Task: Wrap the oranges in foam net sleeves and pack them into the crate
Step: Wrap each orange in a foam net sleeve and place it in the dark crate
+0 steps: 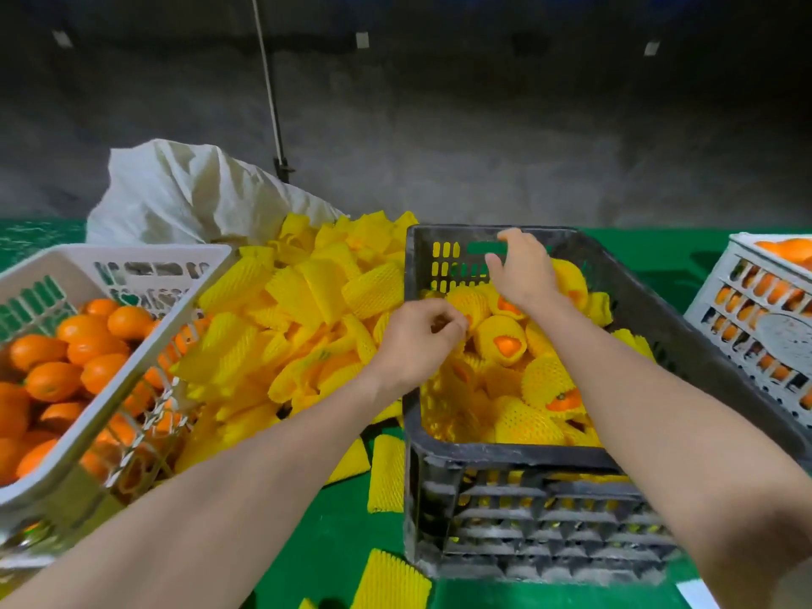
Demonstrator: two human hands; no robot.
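One crate (505, 452) rim under left hand (417, 340), fingers curled, grip unclear; right hand (523, 274) spread.

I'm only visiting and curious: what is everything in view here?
black crate: one, black, centre right
wrapped oranges: many, yellow-netted, in black crate
foam net sleeves: pile, yellow, left of black crate
white basket: one, white, far left
bare oranges: many, orange, in white basket
white crate: one, white, far right
sack: one, white, behind sleeves
table cover: one, green, underneath
left hand: one, at black crate's left rim
right hand: one, over wrapped oranges
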